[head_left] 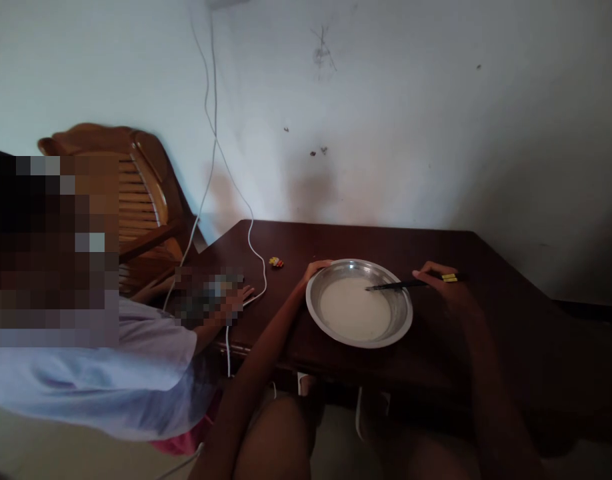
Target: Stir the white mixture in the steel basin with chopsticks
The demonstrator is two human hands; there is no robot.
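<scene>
A round metal bowl [409, 319] stands on the dark wooden table in front of me, with a pale, milky liquid [353, 315] inside. My left hand [316, 269] is closed on the bowl's far left rim, its fingers partly hidden behind the bowl. In my right hand [449, 288] I grip dark chopsticks [397, 285] with yellow marks at the upper end. They slant across the right rim, and their tips reach the liquid's surface.
A small yellow and red trinket [276, 262] and a white cable [257, 250] lie on the dark table [296, 237]. Close on my left sits another person [151, 340], arms on the table around a blurred item. Behind them is a wooden chair [136, 187]; a wall backs the table.
</scene>
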